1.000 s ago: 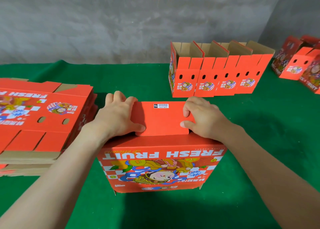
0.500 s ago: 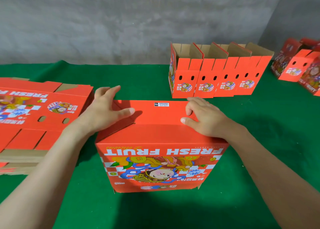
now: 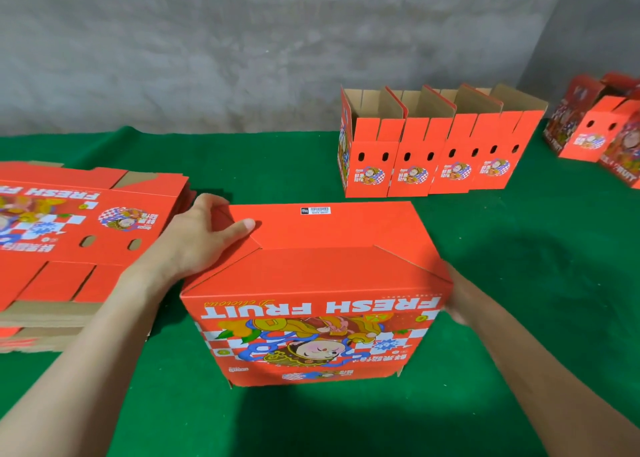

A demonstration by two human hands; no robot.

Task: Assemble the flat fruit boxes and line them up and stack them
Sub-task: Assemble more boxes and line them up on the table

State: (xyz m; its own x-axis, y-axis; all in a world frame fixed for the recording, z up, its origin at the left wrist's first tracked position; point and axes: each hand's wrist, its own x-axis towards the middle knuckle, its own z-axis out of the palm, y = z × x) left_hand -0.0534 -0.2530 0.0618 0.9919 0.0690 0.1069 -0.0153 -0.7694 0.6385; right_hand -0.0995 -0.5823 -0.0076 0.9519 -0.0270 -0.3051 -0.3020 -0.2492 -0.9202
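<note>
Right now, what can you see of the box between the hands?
The box is red cardboard, standing on the green cloth, its print of FRESH FRUIT and a cartoon figure upside down. Its top flaps are folded shut; the far one bears a barcode label. The left hand grips its top left corner, thumb on a flap; the right hand touches its right wall, fingers hidden.

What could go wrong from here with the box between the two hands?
The folded flaps on top of the box may spring up if the left hand lets go of its corner.
The right hand is mostly hidden beside the box; if its hold is weak, the box could slip when turned.
The stack of flat boxes lies close on the left; a swing might knock it.
</note>
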